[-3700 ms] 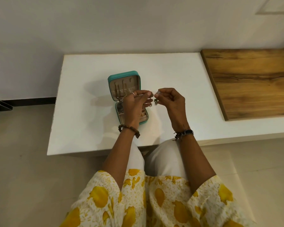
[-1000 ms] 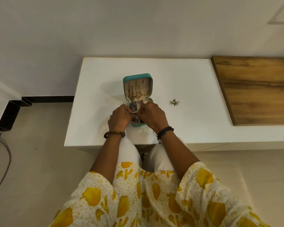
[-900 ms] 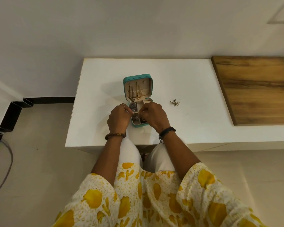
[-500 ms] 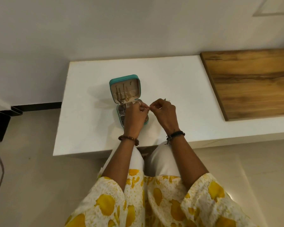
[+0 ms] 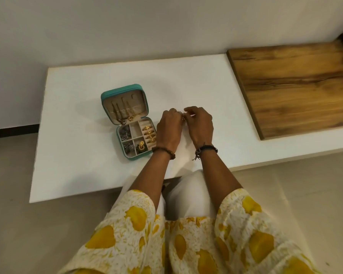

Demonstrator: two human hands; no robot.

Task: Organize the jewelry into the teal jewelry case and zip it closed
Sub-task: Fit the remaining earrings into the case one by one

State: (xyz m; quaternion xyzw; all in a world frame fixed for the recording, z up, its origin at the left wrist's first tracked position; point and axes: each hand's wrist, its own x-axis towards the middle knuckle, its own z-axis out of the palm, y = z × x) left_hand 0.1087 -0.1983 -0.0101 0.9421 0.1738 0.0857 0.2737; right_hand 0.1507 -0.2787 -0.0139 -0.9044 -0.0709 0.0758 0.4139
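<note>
From the head view, the left hand (image 5: 169, 128) and the right hand (image 5: 200, 124) meet above the white table (image 5: 77, 145), just to the right of the open teal jewelry case (image 5: 130, 123). Both hands are curled with their fingertips brought together at one spot, where a small gold-coloured glint shows between them; it is too small to tell what the piece is or which hand actually pinches it. The left hand's knuckles hang beside the case's right wall, close to it, though contact cannot be judged.

Left of the left hand the case sits with its lid (image 5: 125, 103) tilted up on the far side, thin gold chains (image 5: 123, 112) hanging on its beige lining. The tray nearest the left wrist holds a column of gold rings (image 5: 149, 133) in the padded roll, silver-grey pieces (image 5: 125, 133) in the compartments further left, and a gold and dark earring (image 5: 141, 147) in a near compartment. One middle compartment looks bare.

A brown bead bracelet (image 5: 163, 151) circles the left wrist, a dark band (image 5: 205, 150) the right. Well to the right of the right hand lies a wooden board (image 5: 297, 86). Yellow-patterned sleeves (image 5: 246, 224) cover the upper arms.
</note>
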